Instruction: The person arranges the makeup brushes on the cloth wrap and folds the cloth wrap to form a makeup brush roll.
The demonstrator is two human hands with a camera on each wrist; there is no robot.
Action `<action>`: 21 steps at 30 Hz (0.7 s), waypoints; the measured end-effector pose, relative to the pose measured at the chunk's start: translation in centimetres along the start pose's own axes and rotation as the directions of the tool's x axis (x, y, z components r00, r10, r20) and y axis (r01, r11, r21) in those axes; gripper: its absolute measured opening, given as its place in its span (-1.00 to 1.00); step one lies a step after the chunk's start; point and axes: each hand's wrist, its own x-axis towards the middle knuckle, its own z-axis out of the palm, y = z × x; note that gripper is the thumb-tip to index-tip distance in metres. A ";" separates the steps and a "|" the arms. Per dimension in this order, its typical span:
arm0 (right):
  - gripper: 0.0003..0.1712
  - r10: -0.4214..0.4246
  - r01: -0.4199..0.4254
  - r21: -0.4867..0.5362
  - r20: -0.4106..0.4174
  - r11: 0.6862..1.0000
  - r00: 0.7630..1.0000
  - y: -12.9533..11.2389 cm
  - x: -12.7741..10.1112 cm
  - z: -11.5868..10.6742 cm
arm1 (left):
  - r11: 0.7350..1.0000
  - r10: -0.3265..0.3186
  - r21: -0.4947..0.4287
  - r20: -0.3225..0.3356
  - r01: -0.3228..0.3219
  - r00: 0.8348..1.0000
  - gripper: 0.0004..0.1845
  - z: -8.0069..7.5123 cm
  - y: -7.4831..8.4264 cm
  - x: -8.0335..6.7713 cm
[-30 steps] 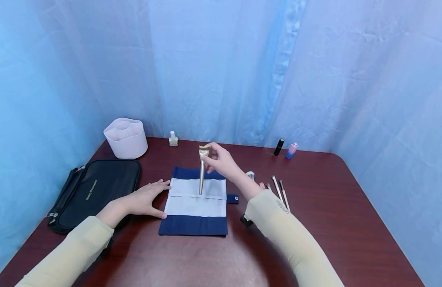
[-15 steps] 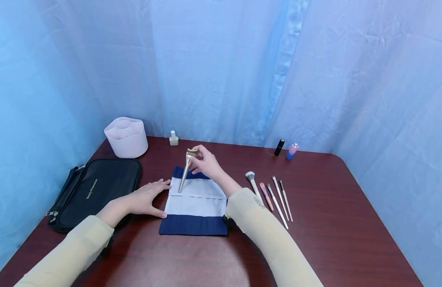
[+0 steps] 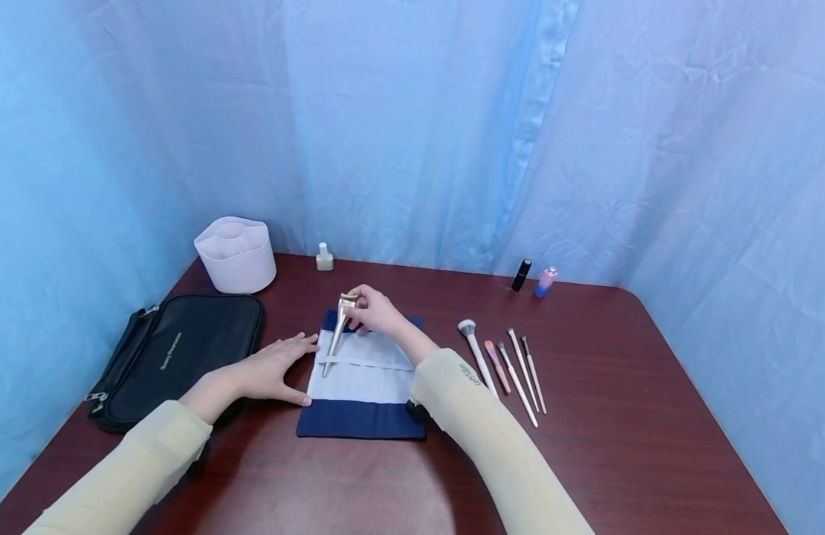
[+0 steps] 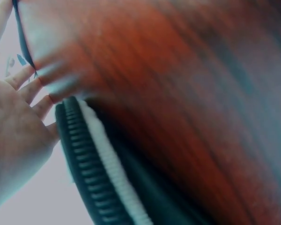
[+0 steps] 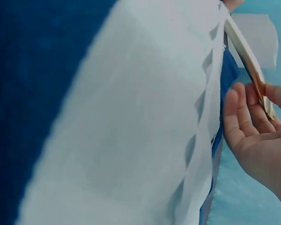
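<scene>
A blue and white fabric brush roll (image 3: 362,386) lies flat at the middle of the table. My right hand (image 3: 371,310) pinches the head end of a gold makeup brush (image 3: 335,336) whose handle runs down under the roll's elastic band at its left side. The right wrist view shows the brush (image 5: 247,50) beside my fingers (image 5: 234,117) and the scalloped band (image 5: 201,136). My left hand (image 3: 279,364) lies flat with fingers straight on the roll's left edge, next to a black zip pouch (image 3: 175,357); the left wrist view shows its fingers (image 4: 30,89) by the pouch zip (image 4: 91,164).
Several loose brushes (image 3: 506,364) lie to the right of the roll. A white divided holder (image 3: 236,255) and a small bottle (image 3: 324,258) stand at the back left. A black tube (image 3: 520,274) and a pink bottle (image 3: 545,281) stand at the back right.
My right hand carried the gold brush leftward and lowered it, and its handle now runs under the band at the roll's left side. The left hand stayed put.
</scene>
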 end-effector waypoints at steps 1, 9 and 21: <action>-0.68 0.005 -0.004 -0.028 0.015 1.000 1.000 0.0 0.0 0.0 | 1.000 0.002 0.000 0.001 -0.002 1.000 0.03 0.0 0.0 0.0; -0.68 -0.005 0.030 -0.199 0.124 0.980 0.992 0.1 -0.1 0.3 | 1.000 0.019 -0.011 0.022 -0.019 1.000 0.09 -0.3 0.0 -0.1; -0.71 -0.057 0.161 -0.359 0.283 0.919 0.958 0.2 -0.9 0.6 | 0.999 0.033 -0.007 0.018 -0.032 0.999 0.13 -0.2 0.2 -0.4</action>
